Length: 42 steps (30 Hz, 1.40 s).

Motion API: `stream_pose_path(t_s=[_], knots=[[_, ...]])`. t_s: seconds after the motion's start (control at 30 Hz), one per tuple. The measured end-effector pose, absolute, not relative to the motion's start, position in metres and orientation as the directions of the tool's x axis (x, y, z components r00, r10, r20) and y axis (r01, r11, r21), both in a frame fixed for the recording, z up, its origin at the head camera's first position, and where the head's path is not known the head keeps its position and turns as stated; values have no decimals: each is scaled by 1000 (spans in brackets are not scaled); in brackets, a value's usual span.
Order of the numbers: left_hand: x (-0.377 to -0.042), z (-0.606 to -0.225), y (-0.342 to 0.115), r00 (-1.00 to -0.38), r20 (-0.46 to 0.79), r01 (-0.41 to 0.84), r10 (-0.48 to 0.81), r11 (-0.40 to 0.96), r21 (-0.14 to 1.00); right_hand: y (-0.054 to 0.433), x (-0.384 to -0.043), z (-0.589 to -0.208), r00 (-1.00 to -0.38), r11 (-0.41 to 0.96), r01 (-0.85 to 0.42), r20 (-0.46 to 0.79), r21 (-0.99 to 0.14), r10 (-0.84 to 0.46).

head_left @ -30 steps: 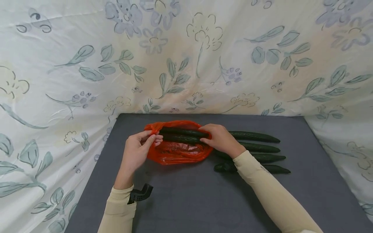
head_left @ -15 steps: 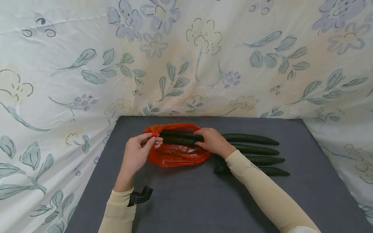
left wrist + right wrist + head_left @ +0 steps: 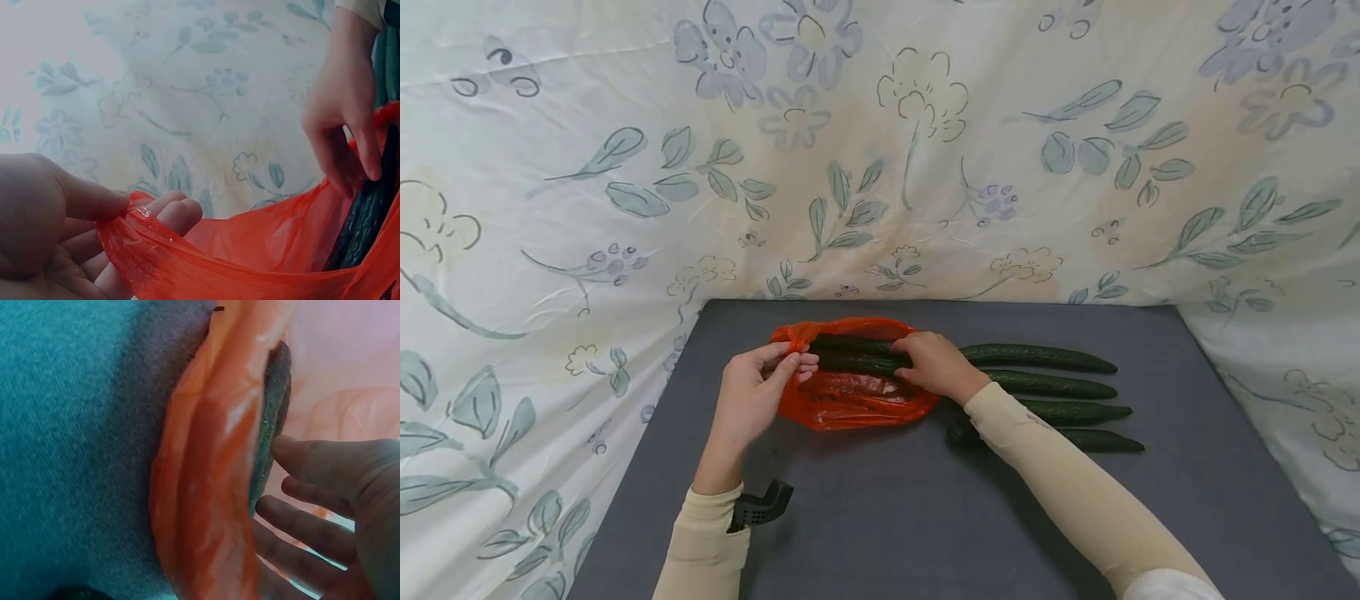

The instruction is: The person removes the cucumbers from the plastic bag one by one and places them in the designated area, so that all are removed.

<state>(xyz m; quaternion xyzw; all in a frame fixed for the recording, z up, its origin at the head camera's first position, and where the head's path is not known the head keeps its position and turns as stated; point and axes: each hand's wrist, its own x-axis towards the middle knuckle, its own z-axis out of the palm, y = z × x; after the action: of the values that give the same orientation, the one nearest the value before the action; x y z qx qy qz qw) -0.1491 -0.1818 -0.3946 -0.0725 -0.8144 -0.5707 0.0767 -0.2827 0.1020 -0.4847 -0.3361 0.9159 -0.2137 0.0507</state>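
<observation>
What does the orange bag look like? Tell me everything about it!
The orange bag is thin, shiny, crinkled plastic that you can partly see through. It lies flat on the grey table with its mouth pulled open. The left hand pinches its edge between thumb and fingers. Two dark green cucumbers reach partway inside, and the right hand rests on them at the opening.
</observation>
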Motion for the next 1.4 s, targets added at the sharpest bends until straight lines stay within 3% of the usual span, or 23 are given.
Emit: stream_pose_path(t_s=[0.3, 0.7, 1.4], knots=[[-150, -393, -182, -977, 213, 209, 26, 336, 918, 95, -286, -491, -764, 701, -611, 42, -367, -644], [-151, -393, -181, -978, 207, 204, 25, 334, 920, 78, -279, -492, -750, 737, -660, 90, -145, -655], [-150, -395, -182, -980, 196, 193, 25, 334, 922, 82, -272, -496, -760, 733, -649, 144, -201, -633]])
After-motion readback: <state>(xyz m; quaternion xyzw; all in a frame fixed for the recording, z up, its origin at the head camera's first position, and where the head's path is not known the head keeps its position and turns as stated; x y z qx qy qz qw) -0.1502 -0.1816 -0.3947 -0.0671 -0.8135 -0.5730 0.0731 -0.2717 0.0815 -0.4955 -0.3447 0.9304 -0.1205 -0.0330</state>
